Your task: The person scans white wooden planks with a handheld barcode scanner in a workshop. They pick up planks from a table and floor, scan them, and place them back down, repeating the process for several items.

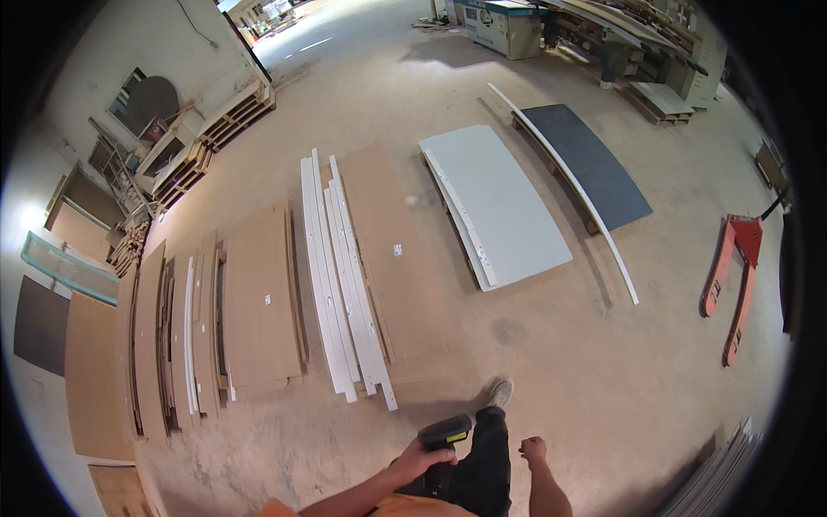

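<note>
In front of my body, my left hand [415,462] is wrapped round a dark handheld scanner [444,432] with a yellow label on its side. My right hand [533,449] hangs over the bare floor at my right, its fingers curled into a loose fist with nothing visible in it. One of my shoes [499,393] is stepping forward. Nearest ahead lie long white strips [331,284] on brown boards [398,258], with small labels stuck on them. Neither hand touches these.
Further stacks of brown board [258,302] stand at the left. Ahead, a pale panel [500,207] and a dark grey panel [587,164] lie raised off the floor, a long white strip [573,185] beside them. A red pallet jack [741,246] stands right. Machines [504,30] are at the back.
</note>
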`<state>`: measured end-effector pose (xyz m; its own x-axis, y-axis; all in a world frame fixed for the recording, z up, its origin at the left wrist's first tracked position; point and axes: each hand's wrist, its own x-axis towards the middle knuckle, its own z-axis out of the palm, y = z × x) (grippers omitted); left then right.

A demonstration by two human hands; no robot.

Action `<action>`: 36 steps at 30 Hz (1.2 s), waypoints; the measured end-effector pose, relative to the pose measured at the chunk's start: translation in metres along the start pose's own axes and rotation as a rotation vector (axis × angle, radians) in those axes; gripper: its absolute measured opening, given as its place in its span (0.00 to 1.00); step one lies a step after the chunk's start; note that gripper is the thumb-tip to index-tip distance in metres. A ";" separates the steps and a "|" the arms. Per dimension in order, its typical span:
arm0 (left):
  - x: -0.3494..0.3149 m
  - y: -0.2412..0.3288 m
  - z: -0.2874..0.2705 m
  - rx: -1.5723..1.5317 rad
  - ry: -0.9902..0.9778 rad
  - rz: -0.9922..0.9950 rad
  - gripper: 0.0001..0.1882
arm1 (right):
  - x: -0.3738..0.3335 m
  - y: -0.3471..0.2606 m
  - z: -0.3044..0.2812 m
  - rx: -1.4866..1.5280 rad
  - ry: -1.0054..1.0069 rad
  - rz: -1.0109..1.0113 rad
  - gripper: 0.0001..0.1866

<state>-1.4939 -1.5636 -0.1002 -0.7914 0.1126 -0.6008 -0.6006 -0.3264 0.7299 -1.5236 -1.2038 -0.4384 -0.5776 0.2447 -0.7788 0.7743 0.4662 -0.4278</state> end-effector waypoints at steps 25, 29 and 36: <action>-0.412 -0.418 0.500 0.888 -1.662 -0.269 0.14 | -0.811 0.466 -0.151 0.805 1.642 -0.078 0.13; -0.458 -0.485 0.565 0.894 -1.866 -0.117 0.17 | -0.943 0.444 -0.172 0.763 2.296 -0.562 0.10; -0.476 -0.577 0.687 0.826 -1.555 0.175 0.15 | -1.021 0.545 -0.277 0.671 2.074 -1.026 0.04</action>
<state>-0.8487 -0.7841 -0.0117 0.0816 0.9963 -0.0271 -0.0115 0.0281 0.9995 -0.5835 -0.9644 0.2510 0.2524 0.5783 0.7758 -0.0980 0.8129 -0.5740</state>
